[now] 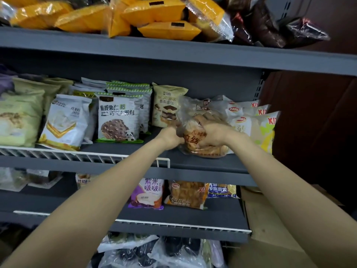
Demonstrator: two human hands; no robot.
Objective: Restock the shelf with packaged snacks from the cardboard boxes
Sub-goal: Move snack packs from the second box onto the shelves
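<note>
Both hands grip 1 clear plastic bread bag (195,140), golden-brown loaf inside, red characters printed across its front. The left hand (171,135) pinches its left edge; the right hand (214,132) clamps over the top. The bag rests on the middle shelf (202,161), right of centre, just before a mousse-bread pack (166,105).

Both forearms (119,190) bare; sleeves, if any, beyond frame.

"MOUSSE" on beige packet (166,105), "KI" on wrappers (270,120)
</note>
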